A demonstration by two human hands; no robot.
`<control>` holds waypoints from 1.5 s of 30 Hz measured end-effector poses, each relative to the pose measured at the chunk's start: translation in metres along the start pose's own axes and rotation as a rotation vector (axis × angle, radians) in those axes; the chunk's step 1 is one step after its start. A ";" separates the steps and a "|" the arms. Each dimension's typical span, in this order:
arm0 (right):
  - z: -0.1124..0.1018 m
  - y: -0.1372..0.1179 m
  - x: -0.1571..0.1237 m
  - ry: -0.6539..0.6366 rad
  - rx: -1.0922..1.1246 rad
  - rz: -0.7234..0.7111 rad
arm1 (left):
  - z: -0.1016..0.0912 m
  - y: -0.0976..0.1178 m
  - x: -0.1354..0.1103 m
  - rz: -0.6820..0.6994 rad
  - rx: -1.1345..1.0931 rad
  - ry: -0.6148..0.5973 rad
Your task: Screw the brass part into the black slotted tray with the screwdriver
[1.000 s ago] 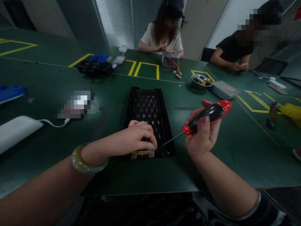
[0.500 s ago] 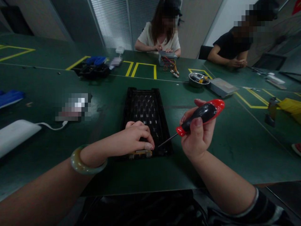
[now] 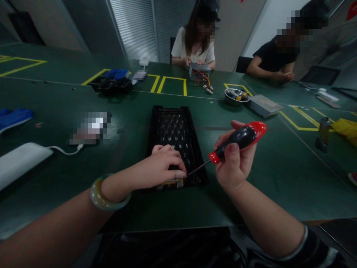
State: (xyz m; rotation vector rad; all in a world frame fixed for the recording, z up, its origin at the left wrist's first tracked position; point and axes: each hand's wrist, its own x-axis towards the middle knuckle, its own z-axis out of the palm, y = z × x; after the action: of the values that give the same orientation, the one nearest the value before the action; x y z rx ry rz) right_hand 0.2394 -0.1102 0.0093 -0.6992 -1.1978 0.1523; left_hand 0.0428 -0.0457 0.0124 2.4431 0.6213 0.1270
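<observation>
A black plastic casing (image 3: 192, 137) with a pattern of bumps inside lies in front of me on the green table. At its near end is a small circuit board (image 3: 170, 183) with metal ports. My left hand (image 3: 164, 165) rests over the casing, fingers bent and closed, thumb along the board's upper edge; its fingertips are partly hidden. A screwdriver (image 3: 237, 141) with a red and black handle is gripped in my right hand (image 3: 234, 167). Its thin shaft slants down left, the tip beside my left fingertips at the board's right end. Whether the tip touches a screw cannot be seen.
To the left are a phone (image 3: 95, 128), a white power bank (image 3: 23, 163) with a cable and blue gloves (image 3: 16, 117). Farther back stand a black tray (image 3: 111, 87) and a metal bowl (image 3: 236, 97) beside a grey box (image 3: 264, 105). Two people sit opposite.
The whole view has shifted slightly. Both hands keep nearly the same pose, with the screwdriver still pointing at the circuit board's right end.
</observation>
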 end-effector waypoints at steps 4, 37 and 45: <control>0.000 -0.001 -0.001 -0.016 -0.031 0.038 | 0.000 0.003 -0.001 -0.006 0.025 0.019; -0.002 -0.008 0.000 0.000 -0.074 0.025 | 0.004 -0.002 -0.003 0.214 0.190 0.119; -0.001 -0.010 0.000 -0.010 -0.022 0.007 | 0.001 0.000 -0.005 0.233 0.179 0.115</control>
State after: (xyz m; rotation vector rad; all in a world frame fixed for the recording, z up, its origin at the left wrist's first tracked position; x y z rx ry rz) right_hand 0.2377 -0.1181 0.0145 -0.7226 -1.2081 0.1494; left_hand 0.0386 -0.0490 0.0119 2.6916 0.4096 0.3207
